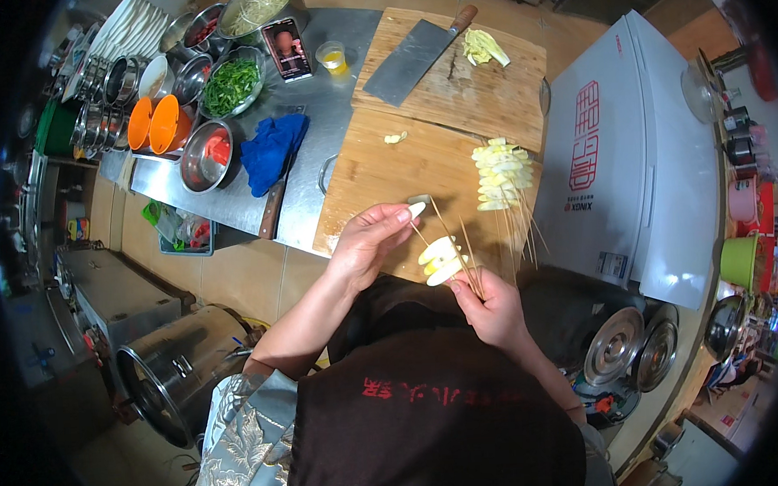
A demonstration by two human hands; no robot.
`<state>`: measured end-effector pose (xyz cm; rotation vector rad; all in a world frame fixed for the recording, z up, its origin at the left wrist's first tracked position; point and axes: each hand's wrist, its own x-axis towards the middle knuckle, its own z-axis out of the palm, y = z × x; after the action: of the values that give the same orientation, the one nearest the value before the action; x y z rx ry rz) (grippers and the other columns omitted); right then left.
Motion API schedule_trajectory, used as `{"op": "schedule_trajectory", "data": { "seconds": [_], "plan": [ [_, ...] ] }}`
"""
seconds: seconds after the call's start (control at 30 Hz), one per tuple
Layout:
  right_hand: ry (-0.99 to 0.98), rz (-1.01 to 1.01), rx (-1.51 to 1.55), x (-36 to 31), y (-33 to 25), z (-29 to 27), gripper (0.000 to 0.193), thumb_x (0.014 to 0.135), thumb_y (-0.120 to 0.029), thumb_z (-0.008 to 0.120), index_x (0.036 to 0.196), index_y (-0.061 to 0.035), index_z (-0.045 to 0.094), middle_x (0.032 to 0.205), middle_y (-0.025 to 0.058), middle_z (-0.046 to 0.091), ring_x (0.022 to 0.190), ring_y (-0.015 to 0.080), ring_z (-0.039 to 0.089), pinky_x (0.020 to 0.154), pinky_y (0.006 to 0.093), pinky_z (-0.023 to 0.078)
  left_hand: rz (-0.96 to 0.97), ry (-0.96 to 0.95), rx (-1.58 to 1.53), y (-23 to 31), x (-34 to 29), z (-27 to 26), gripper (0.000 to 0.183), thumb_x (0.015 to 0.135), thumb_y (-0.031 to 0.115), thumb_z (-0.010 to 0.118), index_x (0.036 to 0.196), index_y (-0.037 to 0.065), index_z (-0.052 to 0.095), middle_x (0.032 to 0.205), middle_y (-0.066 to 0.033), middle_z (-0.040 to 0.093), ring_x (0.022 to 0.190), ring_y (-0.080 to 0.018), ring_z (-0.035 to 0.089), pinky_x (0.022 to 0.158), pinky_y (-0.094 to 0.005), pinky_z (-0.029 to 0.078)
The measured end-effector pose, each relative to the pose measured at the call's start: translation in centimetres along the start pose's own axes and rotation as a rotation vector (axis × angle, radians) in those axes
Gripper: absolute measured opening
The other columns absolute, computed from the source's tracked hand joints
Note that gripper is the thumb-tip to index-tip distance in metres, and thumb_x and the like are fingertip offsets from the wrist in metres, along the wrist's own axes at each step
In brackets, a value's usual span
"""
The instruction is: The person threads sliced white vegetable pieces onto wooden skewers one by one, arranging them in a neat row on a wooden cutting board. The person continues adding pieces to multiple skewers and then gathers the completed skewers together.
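My left hand pinches a pale oval vegetable slice between thumb and fingertips, beside the upper end of a thin wooden skewer. In my right hand are several bamboo skewers, held near their lower ends. Some cream-and-yellow oval slices are threaded there, just above the right fingers. Both hands hover over the near edge of a wooden cutting board. To their right lies a pile of filled skewers, sticks pointing toward me. I cannot tell the vegetable's exact kind.
A cleaver and a piece of leafy cabbage lie on the farther board. Left of it are a blue cloth, a knife, a steel bowl and chopped greens. A white freezer stands right.
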<state>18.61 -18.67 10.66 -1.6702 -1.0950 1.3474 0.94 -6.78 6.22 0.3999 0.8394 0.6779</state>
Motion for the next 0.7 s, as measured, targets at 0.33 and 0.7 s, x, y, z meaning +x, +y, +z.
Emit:
{"op": "schedule_trajectory", "data": {
  "seconds": [0.33, 0.7],
  "plan": [
    [-0.010, -0.020, 0.156, 1.3, 0.8, 0.5, 0.011, 0.090, -0.011, 0.054, 0.094, -0.0013, 0.058, 0.059, -0.0033, 0.050, 0.046, 0.0022, 0.041, 0.042, 0.0187, 0.033, -0.032, -0.018, 0.086, -2.2, 0.3, 0.6, 0.018, 0.085, 0.018, 0.062, 0.095, 0.003, 0.062, 0.087, -0.0031, 0.064, 0.080, -0.0102, 0.057, 0.075, -0.0228, 0.043],
    [0.189, 0.189, 0.238, 2.4, 1.7, -2.4, 0.018, 0.091, -0.014, 0.052, 0.098, -0.0001, 0.060, 0.058, -0.0043, 0.045, 0.047, 0.0025, 0.038, 0.043, 0.0188, 0.029, 0.551, 0.362, 1.058, 2.3, 9.9, -5.9, 0.025, 0.087, 0.016, 0.059, 0.108, 0.003, 0.061, 0.096, -0.0071, 0.063, 0.088, -0.0145, 0.058, 0.077, -0.0248, 0.045]
  ]
}}
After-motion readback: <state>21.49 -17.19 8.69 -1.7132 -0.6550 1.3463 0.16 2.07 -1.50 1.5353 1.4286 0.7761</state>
